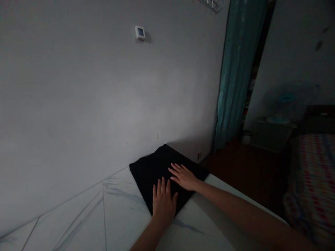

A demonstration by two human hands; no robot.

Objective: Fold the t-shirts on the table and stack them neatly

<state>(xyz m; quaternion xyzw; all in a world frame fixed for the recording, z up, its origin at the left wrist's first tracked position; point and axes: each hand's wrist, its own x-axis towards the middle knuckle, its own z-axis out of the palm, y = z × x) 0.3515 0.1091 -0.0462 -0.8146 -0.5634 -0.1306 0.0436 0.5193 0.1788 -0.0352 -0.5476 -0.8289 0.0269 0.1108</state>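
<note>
A black folded cloth (146,170), perhaps a garment, lies flat on the white marble-patterned tabletop (125,216), at its far right corner by the wall. My left hand (164,202) rests palm down on the cloth's near part, fingers stretched out and pointing away from me. To its right, my right hand (184,177) also lies flat on the cloth, its spread fingers pointing left. Neither hand grips anything. The cloth's kind cannot be made out for certain.
A pale wall (78,87) runs along the table's back edge, with a small white device (140,33) on it. Beyond the table's right edge are a teal curtain (235,76), a fan (285,99) on a small cabinet (272,136) and a bed with patterned bedding (316,174).
</note>
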